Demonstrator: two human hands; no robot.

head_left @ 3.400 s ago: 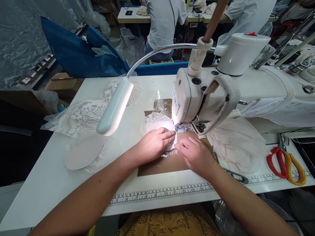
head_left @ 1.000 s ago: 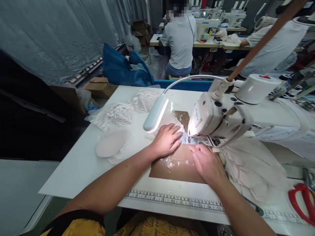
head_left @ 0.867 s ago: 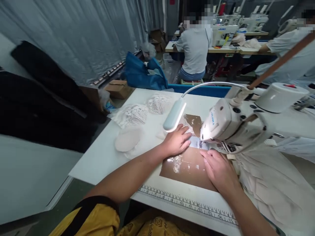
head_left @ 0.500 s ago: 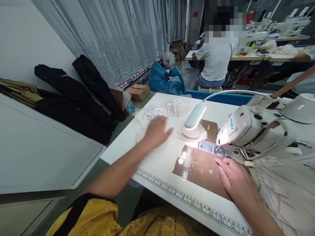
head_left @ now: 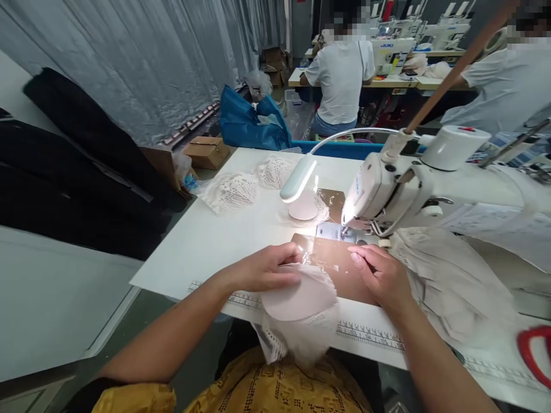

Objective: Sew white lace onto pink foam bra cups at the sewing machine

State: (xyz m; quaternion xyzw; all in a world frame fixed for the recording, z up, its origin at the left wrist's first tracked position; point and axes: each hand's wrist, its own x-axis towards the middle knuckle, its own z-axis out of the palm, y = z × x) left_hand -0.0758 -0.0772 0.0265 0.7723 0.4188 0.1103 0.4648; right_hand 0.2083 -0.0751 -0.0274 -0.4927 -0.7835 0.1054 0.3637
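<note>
My left hand (head_left: 275,267) is closed on a pale bra cup (head_left: 297,295) with lace fabric (head_left: 310,335) hanging from it over the table's front edge. My right hand (head_left: 381,272) is above the brown board (head_left: 327,261), thumb and forefinger pinched; anything between them is too small to make out. Just beyond that hand is the needle area of a white sewing machine (head_left: 361,189). Another cup with lace (head_left: 303,209) rests under the lamp (head_left: 299,178). Two lace cups (head_left: 232,192) (head_left: 273,171) lie farther left on the white table (head_left: 181,246).
Pale fabric (head_left: 447,287) is heaped right of the machine head. Red-handled scissors (head_left: 529,355) seem to lie at the right edge. A printed ruler (head_left: 370,338) runs along the front edge. Beyond stand a blue bag (head_left: 253,120), a cardboard box (head_left: 206,152) and two seated people in white shirts.
My left hand has come from the lace pieces at the back left to the front edge, now holding a cup. My right hand has lifted its fingers into a pinch. The view has turned right.
</note>
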